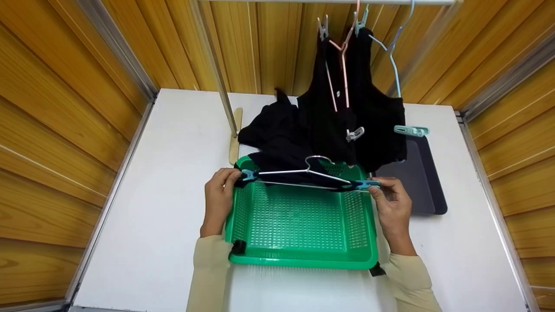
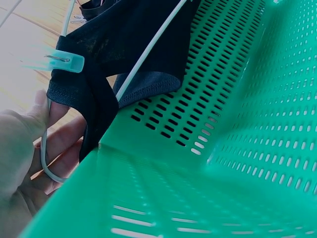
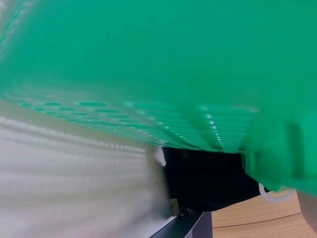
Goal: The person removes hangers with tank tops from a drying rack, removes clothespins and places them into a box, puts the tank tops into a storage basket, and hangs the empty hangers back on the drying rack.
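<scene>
A white clothes hanger (image 1: 286, 172) with a dark garment (image 1: 277, 161) on it spans the upper part of a green basket (image 1: 299, 262). My left hand (image 1: 219, 195) pinches the hanger's left end, its thumb against the cloth in the left wrist view. Close to those fingers, a blue clothespin (image 1: 248, 175) clips the garment. On the right, my right hand (image 1: 393, 208) pinches another blue clothespin (image 1: 362, 185) at the hanger's other end. The right wrist view mostly holds the basket's outer wall (image 3: 148, 59); that hand's grip is hidden there.
Behind the basket, black garments (image 1: 329, 130) hang from a rail (image 1: 329, 1) on a pink hanger (image 1: 345, 78) and a blue hanger (image 1: 395, 65), with several clothespins. A dark grey tray (image 1: 418, 186) lies at right. The stand's wooden foot (image 1: 234, 149) is at left.
</scene>
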Demonstrator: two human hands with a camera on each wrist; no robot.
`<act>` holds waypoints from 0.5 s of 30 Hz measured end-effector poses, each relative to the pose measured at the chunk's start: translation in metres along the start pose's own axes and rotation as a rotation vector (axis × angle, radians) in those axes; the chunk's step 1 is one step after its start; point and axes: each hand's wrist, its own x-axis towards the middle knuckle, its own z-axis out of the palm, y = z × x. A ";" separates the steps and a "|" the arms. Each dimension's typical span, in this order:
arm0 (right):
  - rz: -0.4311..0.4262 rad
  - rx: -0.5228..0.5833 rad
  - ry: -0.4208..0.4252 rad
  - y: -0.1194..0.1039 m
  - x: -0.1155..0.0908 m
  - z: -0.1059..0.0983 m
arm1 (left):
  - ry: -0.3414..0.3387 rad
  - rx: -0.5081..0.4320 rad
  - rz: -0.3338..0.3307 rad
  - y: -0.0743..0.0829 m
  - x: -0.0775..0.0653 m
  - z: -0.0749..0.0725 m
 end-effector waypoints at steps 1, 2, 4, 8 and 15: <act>0.004 0.012 0.006 0.000 0.000 0.000 | 0.000 0.000 0.002 0.000 0.000 0.000; 0.010 0.026 0.015 0.000 0.000 0.000 | -0.001 0.000 0.003 0.001 0.000 0.000; 0.024 0.053 0.035 -0.001 0.000 -0.001 | -0.004 0.003 0.007 0.001 0.001 0.000; 0.064 0.100 0.078 -0.003 -0.001 -0.002 | -0.001 0.008 0.029 0.000 0.001 0.000; 0.091 0.093 0.083 -0.003 0.000 -0.007 | 0.009 0.019 0.079 -0.003 0.000 0.000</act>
